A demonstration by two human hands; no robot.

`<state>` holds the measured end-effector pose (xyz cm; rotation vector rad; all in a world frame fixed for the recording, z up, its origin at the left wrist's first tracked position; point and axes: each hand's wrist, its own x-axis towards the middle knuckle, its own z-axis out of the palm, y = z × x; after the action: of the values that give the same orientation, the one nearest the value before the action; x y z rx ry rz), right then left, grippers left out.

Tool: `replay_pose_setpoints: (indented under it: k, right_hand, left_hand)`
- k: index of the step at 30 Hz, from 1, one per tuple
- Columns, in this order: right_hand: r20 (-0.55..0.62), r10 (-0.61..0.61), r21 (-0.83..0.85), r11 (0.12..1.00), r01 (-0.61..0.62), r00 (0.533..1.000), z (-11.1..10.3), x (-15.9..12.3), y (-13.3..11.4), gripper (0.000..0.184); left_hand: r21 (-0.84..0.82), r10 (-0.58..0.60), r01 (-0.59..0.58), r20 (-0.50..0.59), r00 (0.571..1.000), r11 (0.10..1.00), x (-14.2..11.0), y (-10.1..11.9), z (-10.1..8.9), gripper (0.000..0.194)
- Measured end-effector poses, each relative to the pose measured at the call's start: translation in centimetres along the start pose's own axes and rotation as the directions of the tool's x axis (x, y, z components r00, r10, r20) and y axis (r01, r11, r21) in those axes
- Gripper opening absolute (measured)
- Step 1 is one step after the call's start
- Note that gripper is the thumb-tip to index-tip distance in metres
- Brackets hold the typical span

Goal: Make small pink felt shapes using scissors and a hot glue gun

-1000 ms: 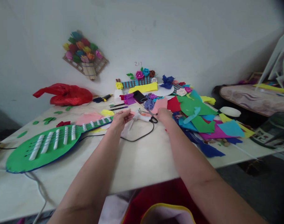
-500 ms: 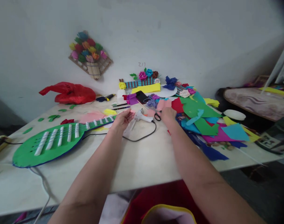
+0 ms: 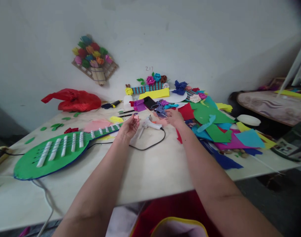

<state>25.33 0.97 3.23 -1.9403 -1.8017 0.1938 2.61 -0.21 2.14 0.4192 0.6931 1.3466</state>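
Note:
My left hand (image 3: 130, 126) pinches a small piece of pink paper (image 3: 136, 117) between thumb and fingertips, palm turned up. It is just left of a white glue gun (image 3: 150, 124), which lies on the table with its black cord trailing. My right hand (image 3: 174, 118) is over the craft scraps with its fingers apart, beside a tangle of purple yarn (image 3: 161, 109). Under its fingertips lies pink paper (image 3: 162, 120). Something thin and grey shows near those fingertips, too small to name. The black-handled scissors cannot be made out.
A green paper lute-like instrument (image 3: 58, 154) lies at left. Coloured paper sheets (image 3: 207, 115) are piled at right. Toward the wall are a black phone (image 3: 149, 102), a red plastic bag (image 3: 78, 101) and a utility knife (image 3: 115, 103). A large jar (image 3: 292, 144) stands at far right.
My right hand has shifted slightly left and its fingers have spread. The scissors' black handle beside it no longer shows. My left hand has tilted up with the pink piece.

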Motion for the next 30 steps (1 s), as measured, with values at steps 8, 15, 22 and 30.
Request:
replay_pose_setpoints:
  k: [8, 15, 22, 30]
  right_hand:
    - [-0.128, 0.165, 0.055, 0.986, -0.159, 0.978, -1.8, -0.3, -0.5, 0.033]
    - [-0.402, -0.053, 0.169, 0.977, 0.131, 0.914, -2.1, -1.3, -1.7, 0.049]
    - [-0.317, -0.214, 0.440, 0.830, 0.343, 0.924, 0.8, -1.3, -3.1, 0.051]
    - [-0.047, -0.509, 0.599, 0.674, 0.432, 0.859, 3.0, -1.9, -4.7, 0.055]
  left_hand:
    - [0.050, 0.006, -0.006, -0.004, 1.000, 0.999, 0.4, -0.2, -0.1, 0.015]
    - [0.041, 0.066, -0.069, 0.067, 0.996, 0.997, 0.3, -0.6, 0.1, 0.011]
    - [0.045, 0.094, -0.110, 0.275, 0.957, 0.993, 0.3, -0.8, 0.0, 0.014]
    - [-0.044, 0.283, -0.281, 0.250, 0.926, 0.959, 0.2, -0.4, 0.4, 0.010]
